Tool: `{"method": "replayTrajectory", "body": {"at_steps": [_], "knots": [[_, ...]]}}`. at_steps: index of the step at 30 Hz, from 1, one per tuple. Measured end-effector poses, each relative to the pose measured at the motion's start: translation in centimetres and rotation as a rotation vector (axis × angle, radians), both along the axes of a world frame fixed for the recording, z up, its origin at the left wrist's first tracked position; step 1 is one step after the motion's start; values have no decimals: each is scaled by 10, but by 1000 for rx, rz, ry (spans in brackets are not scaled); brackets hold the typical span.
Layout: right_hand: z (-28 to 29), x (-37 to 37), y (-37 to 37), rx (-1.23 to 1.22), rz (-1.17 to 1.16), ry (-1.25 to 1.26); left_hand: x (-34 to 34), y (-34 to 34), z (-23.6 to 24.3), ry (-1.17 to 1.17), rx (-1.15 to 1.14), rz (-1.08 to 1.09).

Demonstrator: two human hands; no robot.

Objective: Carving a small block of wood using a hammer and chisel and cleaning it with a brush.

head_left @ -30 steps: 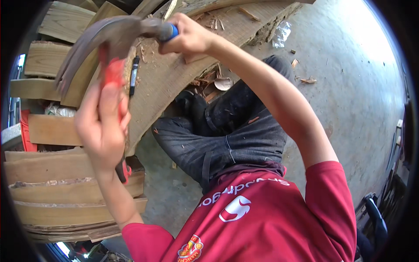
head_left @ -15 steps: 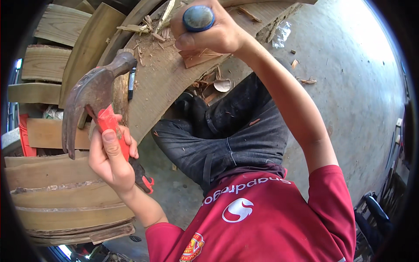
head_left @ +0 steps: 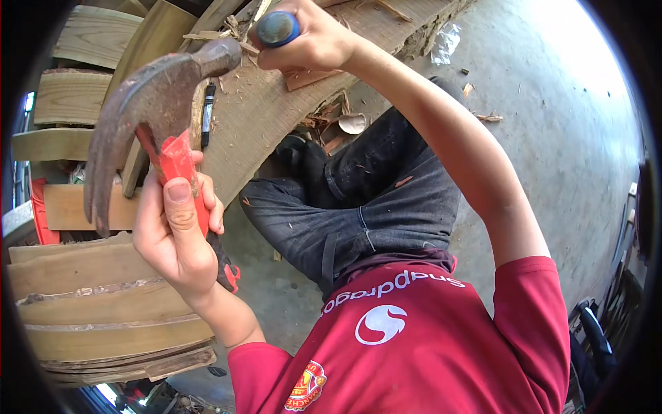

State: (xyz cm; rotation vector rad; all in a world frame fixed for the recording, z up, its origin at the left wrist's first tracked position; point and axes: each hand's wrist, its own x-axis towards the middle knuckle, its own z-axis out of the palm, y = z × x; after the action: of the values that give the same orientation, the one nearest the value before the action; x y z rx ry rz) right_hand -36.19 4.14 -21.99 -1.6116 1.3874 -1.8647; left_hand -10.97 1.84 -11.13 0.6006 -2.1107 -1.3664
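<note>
Pale concrete floor [head_left: 545, 159] spreads away to the right of both grips, and from my remote seat I look down between them. My left grip [head_left: 179, 238] is wrapped around the red handle of a claw hammer [head_left: 155, 96], thumb laid along it. My right grip [head_left: 317, 45] is clenched round a blue-ended tool [head_left: 277, 28], butt facing me; its working end is hidden. Just left of that butt hangs the hammer's face, apart in my view, though I cannot judge depth.

Behind the right grip runs the slab [head_left: 269, 107], with a loose wood piece [head_left: 310, 78] on the near side. A marker [head_left: 207, 117] lies between the grips; boards [head_left: 103, 303] are stacked below and left of the left one.

I judge the step to be driving the tool with hammer blows, caught between strikes. The next move calls for keeping the tool steady and meeting its butt squarely, clear of the right grip.

Compared with half a second ago, the right grip and tool have shifted left, the hammer's face sits higher, and the gap has narrowed.
</note>
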Motion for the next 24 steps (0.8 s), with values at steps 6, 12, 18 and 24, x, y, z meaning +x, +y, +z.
{"method": "replayTrajectory", "body": {"at_steps": [6, 12, 18, 24], "knots": [[27, 10, 8, 212, -274, 348, -17, -1, 27, 113, -162, 39], [1, 5, 1, 26, 8, -11, -30, -6, 26, 77, -186, -40], [1, 9, 1, 34, 71, -12, -15, -3, 31, 66, -150, -14], [22, 1, -5, -102, 116, -11, -7, -9, 30, 68, -159, 30]]}}
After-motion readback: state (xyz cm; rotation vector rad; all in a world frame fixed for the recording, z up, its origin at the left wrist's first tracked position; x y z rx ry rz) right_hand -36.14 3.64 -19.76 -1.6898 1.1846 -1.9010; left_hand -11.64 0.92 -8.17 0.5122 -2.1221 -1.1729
